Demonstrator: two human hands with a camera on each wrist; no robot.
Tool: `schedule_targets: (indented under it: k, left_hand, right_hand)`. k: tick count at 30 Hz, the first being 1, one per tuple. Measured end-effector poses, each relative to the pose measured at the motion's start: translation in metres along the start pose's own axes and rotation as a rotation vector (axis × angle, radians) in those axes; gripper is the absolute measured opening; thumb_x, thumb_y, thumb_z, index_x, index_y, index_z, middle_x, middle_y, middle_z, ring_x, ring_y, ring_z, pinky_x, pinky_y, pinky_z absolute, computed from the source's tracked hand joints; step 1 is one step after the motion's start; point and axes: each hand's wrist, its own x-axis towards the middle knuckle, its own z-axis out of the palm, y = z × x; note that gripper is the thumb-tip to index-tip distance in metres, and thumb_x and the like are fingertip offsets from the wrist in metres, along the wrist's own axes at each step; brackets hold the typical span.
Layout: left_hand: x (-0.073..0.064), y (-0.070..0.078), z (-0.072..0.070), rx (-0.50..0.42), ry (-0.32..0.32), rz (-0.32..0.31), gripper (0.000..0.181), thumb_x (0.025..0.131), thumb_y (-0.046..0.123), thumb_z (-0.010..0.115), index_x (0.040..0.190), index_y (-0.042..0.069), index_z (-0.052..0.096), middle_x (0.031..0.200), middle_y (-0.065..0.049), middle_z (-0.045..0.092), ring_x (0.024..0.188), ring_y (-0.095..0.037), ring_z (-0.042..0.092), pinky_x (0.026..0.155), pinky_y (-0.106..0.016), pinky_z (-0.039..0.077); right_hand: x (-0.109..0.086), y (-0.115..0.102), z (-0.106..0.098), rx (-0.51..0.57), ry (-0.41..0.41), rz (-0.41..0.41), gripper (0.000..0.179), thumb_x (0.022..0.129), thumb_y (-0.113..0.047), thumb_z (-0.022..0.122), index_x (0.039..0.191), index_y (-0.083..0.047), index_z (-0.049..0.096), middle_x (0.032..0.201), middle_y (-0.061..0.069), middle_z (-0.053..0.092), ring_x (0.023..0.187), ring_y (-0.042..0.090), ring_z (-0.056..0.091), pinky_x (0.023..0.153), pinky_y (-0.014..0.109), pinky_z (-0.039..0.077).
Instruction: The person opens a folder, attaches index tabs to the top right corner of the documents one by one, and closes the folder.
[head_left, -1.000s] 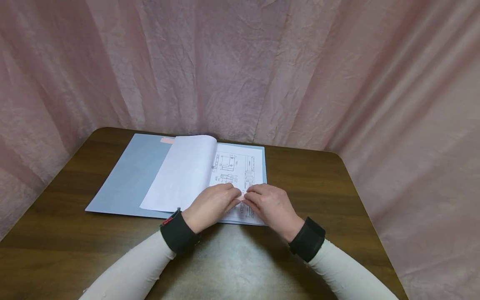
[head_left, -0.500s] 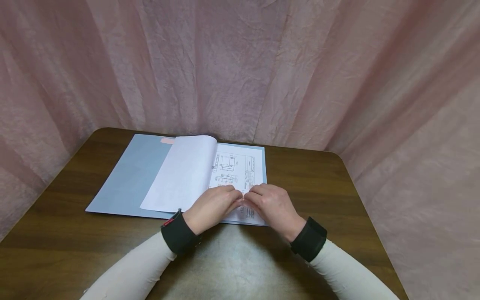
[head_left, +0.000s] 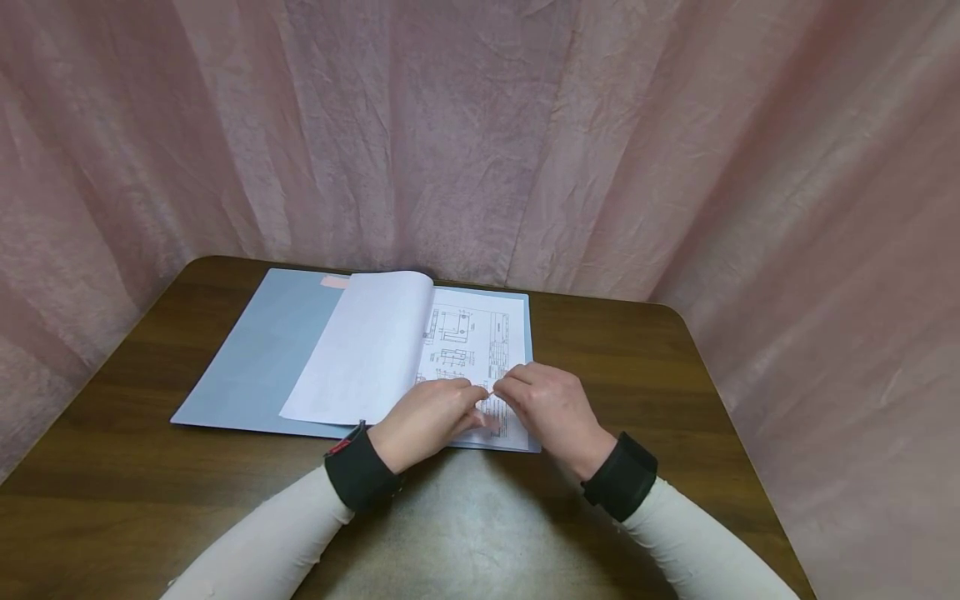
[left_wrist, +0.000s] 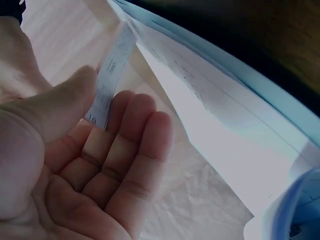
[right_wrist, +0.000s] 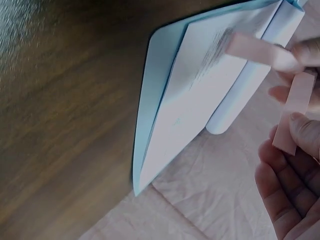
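Note:
My left hand (head_left: 431,417) is over the lower part of a drawing sheet (head_left: 453,325). Between its thumb and fingers it pinches a narrow pad of pink sticky tabs (right_wrist: 255,50); printing shows on the pad's back in the left wrist view. Beside it, my right hand (head_left: 551,412) pinches a pink sticky tab (right_wrist: 295,110) between thumb and fingers. The tab's far end reaches the left fingertips. Under both hands lies an open light blue folder (head_left: 262,350), with a white page (head_left: 360,350) turned over to the left.
Another pink tab (head_left: 335,282) lies at the top of the folder's left side, partly beside the turned page. A brown wooden table (head_left: 622,350) bears the folder. Pink curtains (head_left: 480,142) hang behind and to both sides.
The hands, earlier together on the pink piece, have drawn slightly apart. The left thumb has swung down with the pad, while the right hand has shifted slightly right with the tab.

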Motion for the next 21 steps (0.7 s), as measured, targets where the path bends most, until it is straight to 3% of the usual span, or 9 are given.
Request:
schedule_targets:
  k: [4, 13, 21]
  left_hand:
    - [-0.001, -0.001, 0.002, 0.008, -0.007, -0.001, 0.038, 0.094, 0.029, 0.090, 0.122, 0.005, 0.080, 0.097, -0.002, 0.078, 0.083, -0.014, 0.069, 0.079, -0.034, 0.059]
    - [-0.001, -0.001, 0.003, 0.009, -0.005, -0.015, 0.042, 0.092, 0.034, 0.090, 0.121, 0.005, 0.081, 0.092, 0.000, 0.075, 0.076, -0.013, 0.062, 0.072, -0.030, 0.052]
    - [-0.002, -0.004, 0.004, 0.026, 0.002, -0.018, 0.043, 0.094, 0.033, 0.089, 0.125, 0.005, 0.080, 0.100, -0.003, 0.079, 0.083, -0.015, 0.068, 0.080, -0.034, 0.060]
  right_hand:
    - [-0.002, 0.004, -0.004, 0.004, 0.013, 0.032, 0.017, 0.089, -0.011, 0.095, 0.103, -0.015, 0.087, 0.095, -0.004, 0.078, 0.087, 0.014, 0.072, 0.077, 0.031, 0.062]
    - [-0.007, 0.009, -0.005, 0.023, -0.007, 0.028, 0.022, 0.087, -0.011, 0.097, 0.107, -0.014, 0.088, 0.097, -0.002, 0.079, 0.088, 0.014, 0.073, 0.079, 0.031, 0.062]
    - [-0.010, 0.012, -0.007, 0.033, -0.054, 0.040, 0.031, 0.083, -0.012, 0.100, 0.112, -0.013, 0.088, 0.101, -0.001, 0.081, 0.090, 0.015, 0.074, 0.084, 0.032, 0.064]
